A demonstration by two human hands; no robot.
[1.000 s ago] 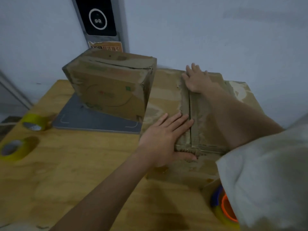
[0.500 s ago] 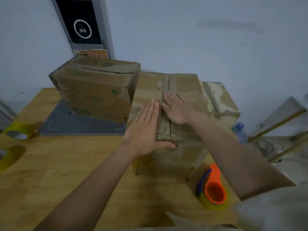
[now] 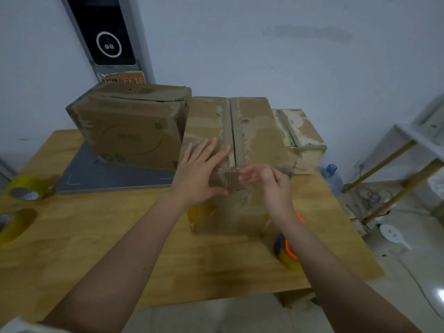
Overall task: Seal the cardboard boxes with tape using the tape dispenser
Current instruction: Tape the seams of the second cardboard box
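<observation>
Print on my left box (image 3: 129, 131) and the orange wall label (image 3: 123, 80) is too blurred to read.

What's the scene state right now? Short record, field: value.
surface: wooden table
middle box: flaps closed, centre seam visible
left hand: flat on the middle box top, left of the seam, thumb on its front face
right hand: at the front top edge, blurred, grip unclear
tape dispenser: on the table right of the box, unheld, partly behind the right forearm
left box: on a grey mat
right box: behind the middle box
tape rolls: two at the table's left edge
</observation>
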